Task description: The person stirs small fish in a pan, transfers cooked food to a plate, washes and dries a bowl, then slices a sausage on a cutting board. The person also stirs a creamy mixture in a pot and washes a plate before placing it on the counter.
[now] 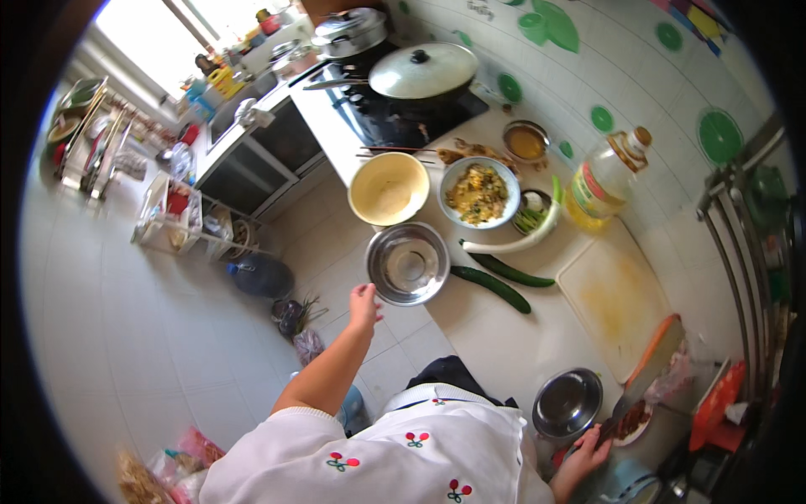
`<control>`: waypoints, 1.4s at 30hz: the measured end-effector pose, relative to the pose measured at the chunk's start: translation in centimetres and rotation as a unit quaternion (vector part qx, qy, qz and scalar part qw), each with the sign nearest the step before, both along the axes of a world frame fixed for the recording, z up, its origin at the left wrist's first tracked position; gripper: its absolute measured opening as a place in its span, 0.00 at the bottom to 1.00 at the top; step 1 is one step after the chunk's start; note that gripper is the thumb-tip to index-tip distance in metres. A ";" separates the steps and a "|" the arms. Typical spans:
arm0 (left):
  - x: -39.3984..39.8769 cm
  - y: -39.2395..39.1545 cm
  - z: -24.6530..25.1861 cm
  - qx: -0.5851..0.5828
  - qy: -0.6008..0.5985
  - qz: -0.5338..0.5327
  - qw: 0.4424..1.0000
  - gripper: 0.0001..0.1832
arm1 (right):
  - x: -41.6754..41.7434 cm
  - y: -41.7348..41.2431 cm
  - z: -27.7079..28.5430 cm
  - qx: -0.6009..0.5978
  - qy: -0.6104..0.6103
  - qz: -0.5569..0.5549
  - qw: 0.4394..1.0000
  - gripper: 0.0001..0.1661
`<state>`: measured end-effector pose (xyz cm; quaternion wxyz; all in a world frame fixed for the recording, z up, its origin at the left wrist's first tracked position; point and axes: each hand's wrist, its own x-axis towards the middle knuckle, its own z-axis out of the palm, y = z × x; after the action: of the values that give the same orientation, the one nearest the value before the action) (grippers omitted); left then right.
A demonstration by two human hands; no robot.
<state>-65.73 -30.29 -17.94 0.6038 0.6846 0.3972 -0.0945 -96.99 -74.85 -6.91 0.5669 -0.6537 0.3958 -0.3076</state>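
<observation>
My left hand [365, 305] is beside the rim of an empty stainless steel bowl [408, 264], fingers loosely curled and apart, holding nothing; whether it touches the rim is unclear. Near the lower right, my right hand [585, 450] is closed on the handle of a kitchen knife [642, 381]. Its blade points up towards the white cutting board [614, 296] and shows orange along its upper part. Two cucumbers [494, 288] lie between the steel bowl and the board, with a long green onion [516, 244] curving above them. A second steel bowl [567, 403] stands left of the knife.
A cream bowl [389, 189], a bowl of cooked food [480, 192], a small bowl with cut greens [532, 211] and an oil bottle [601, 183] stand on the counter. Beyond are a lidded pan [423, 70] and a cooktop [403, 120]. A metal rack [733, 252] is at right.
</observation>
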 end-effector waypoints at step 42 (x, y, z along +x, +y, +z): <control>-9.4 -70.7 -0.3 0.158 -0.109 -0.698 0.690 0.29 | -7.8 -4.5 -2.0 0.110 0.153 -0.191 0.963 0.07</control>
<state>-75.13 -100.99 -18.22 0.2863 0.8552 -0.2543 -0.3493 -104.83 -79.32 -8.90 0.4988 -0.5390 0.6266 -0.2608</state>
